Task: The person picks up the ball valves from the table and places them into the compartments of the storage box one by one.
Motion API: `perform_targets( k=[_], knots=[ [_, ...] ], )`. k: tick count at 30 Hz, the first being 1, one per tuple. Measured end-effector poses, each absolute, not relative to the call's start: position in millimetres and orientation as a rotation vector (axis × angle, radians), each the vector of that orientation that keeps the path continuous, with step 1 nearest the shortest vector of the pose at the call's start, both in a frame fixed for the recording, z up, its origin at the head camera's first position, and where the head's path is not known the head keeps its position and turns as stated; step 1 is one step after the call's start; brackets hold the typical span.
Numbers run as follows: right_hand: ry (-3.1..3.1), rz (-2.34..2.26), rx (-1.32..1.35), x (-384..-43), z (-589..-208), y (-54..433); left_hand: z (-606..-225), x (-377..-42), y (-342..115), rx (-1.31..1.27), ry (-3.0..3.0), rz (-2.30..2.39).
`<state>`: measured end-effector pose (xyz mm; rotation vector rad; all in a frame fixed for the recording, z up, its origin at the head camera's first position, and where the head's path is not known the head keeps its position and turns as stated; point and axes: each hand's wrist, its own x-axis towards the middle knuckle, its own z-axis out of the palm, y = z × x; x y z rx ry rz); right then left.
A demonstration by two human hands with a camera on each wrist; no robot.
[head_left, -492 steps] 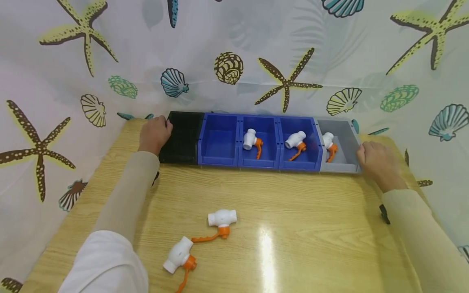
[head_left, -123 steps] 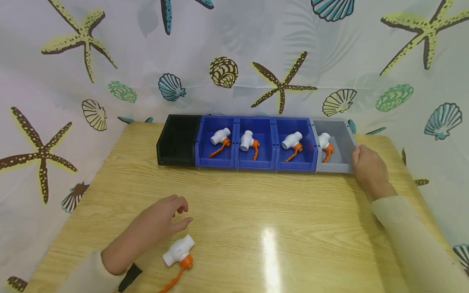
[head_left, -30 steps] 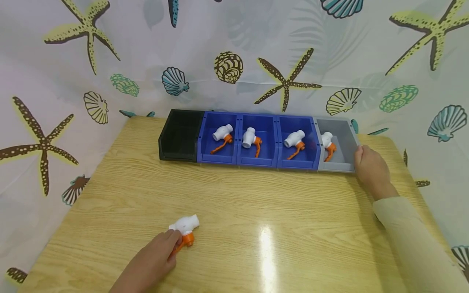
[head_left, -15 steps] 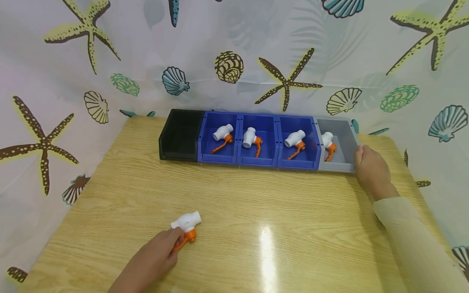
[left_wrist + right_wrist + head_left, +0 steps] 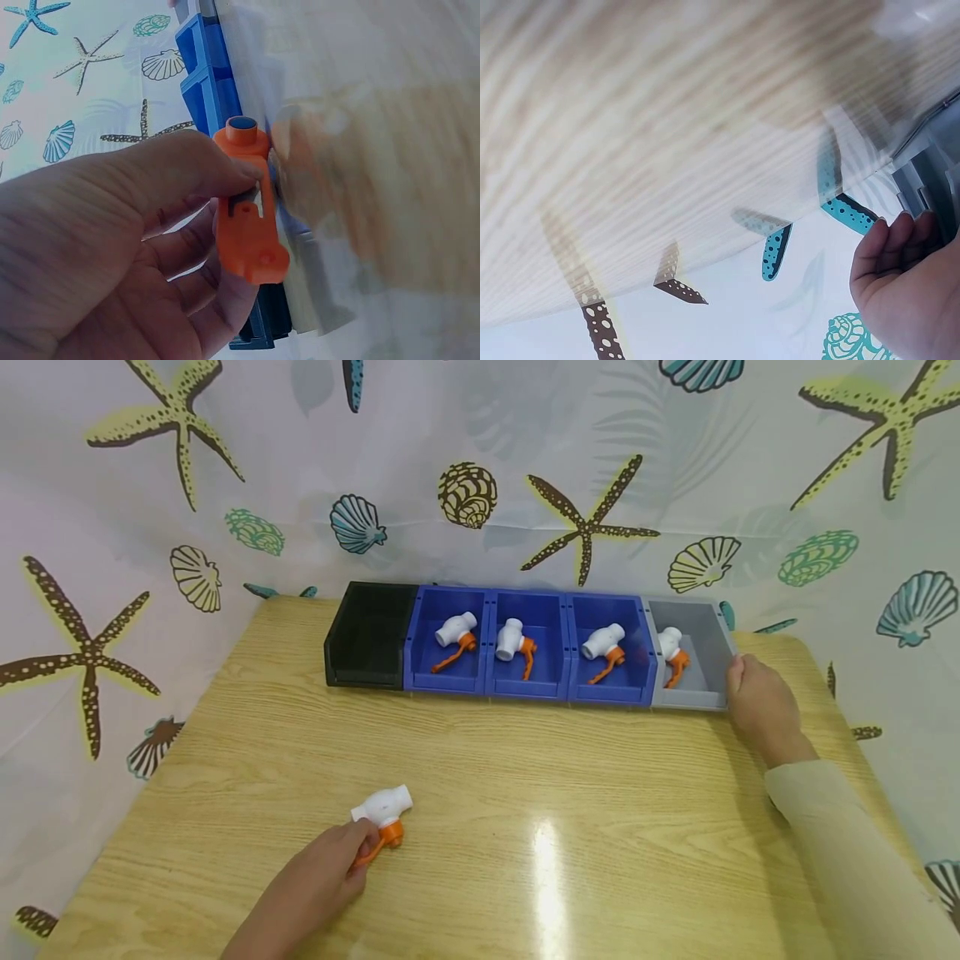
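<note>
My left hand [image 5: 318, 877] pinches the orange lever handle of a white ball valve [image 5: 382, 807] over the near left part of the table. In the left wrist view, the thumb lies on the orange handle [image 5: 251, 247] and the fingers curl behind it; the white body is mostly hidden there. My right hand [image 5: 765, 706] is at the far right, its fingers curled at the outer side wall of the grey bin [image 5: 701, 700], thumb at the rim. The right wrist view shows the curled fingers [image 5: 885, 255] against that bin; the thumb is hidden there.
Along the back of the wooden table [image 5: 480, 752] runs a row of bins: a black bin [image 5: 367, 678], several blue bins [image 5: 528, 687] and the grey one. Each blue bin and the grey one contains a valve like the held one. A shell-patterned cloth [image 5: 405, 460] hangs behind.
My left hand left the black bin; a valve from the table now lies in the leftmost blue bin. The left hand then gripped the other valve and moved it slightly forward. The right hand stayed put.
</note>
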<state>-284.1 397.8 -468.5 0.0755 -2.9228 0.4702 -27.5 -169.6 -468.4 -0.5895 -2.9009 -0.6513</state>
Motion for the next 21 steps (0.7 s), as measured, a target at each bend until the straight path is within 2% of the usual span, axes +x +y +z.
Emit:
perform_targets(
  k=[11,21],
  knots=[
    [-2.910,0.468,0.062,-283,-468,397,-474,-34,-172,-0.655,-2.837,-0.664],
    [-2.928,0.457,0.049,-283,-468,396,-470,-40,-174,-0.591,-2.881,-0.790]
  ],
)
